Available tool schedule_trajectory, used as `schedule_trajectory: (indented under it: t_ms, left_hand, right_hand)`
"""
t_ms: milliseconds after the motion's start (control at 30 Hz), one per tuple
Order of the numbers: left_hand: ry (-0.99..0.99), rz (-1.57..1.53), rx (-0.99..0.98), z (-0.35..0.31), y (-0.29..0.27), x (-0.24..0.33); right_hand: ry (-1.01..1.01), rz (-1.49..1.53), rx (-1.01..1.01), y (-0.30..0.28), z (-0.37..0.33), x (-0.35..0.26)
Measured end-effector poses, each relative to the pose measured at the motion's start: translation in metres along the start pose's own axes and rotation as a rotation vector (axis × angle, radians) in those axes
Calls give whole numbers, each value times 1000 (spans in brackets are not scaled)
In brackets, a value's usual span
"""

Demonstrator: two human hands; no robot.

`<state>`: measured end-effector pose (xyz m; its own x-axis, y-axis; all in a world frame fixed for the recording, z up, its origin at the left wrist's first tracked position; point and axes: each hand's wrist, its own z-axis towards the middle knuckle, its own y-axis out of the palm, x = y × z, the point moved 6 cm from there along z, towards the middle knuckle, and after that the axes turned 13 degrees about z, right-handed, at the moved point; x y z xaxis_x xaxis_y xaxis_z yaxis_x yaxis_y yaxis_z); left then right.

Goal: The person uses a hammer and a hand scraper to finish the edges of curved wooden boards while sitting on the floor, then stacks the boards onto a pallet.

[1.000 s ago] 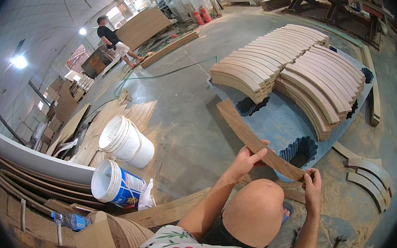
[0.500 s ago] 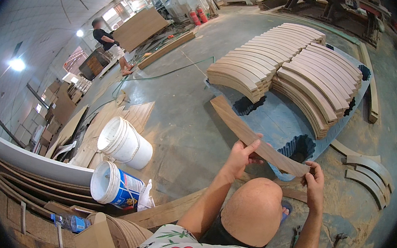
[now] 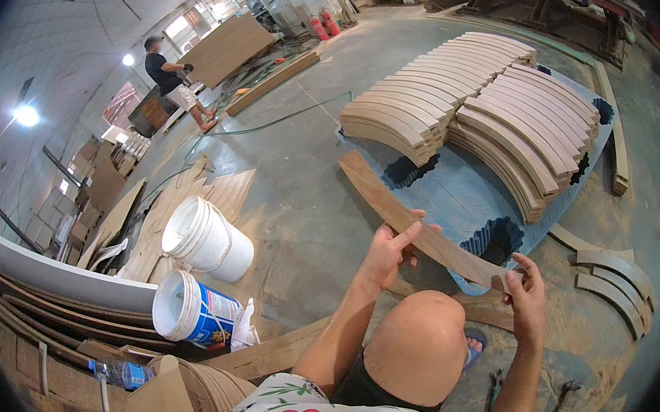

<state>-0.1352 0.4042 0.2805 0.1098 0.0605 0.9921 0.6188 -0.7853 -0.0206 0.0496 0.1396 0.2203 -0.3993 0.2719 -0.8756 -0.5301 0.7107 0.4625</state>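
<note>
- Right hand (image 3: 525, 297): thumb and fingers nearly together at the strip (image 3: 444, 250)'s near end, index lifted.
- Left hand (image 3: 389, 254): thumb above, fingers curled beneath, gripping mid-strip.
- Light, even support should steady it.
- Beyond the strip: pallet (image 3: 472, 192), stacked curved pieces (image 3: 434, 89).

One left hand (image 3: 387, 258) and one right hand (image 3: 524, 302) share one curved wooden slat (image 3: 446, 252). To the right, I count one blue pallet (image 3: 476, 192) bearing two rows of stacked curved slats (image 3: 438, 88), too tightly packed for me to number singly. At left stand two buckets (image 3: 218, 244), with one plastic bottle (image 3: 126, 374) near left; far off, my view takes in two red fire extinguishers (image 3: 318, 28) and one person (image 3: 167, 77).
</note>
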Motion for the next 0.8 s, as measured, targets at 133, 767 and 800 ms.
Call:
schedule_trajectory:
  t_ms: [133,767,800]
  left_hand:
    - [53,75,-23,-1,7,12]
    - [25,60,70,-14,3,32]
    - [33,19,76,-10,-2,23]
  right_hand:
    - [-69,-68,-38,5,1,4]
    - [-80,69,-148,13,-7,-13]
    - [-90,81,-147,16,-6,-15]
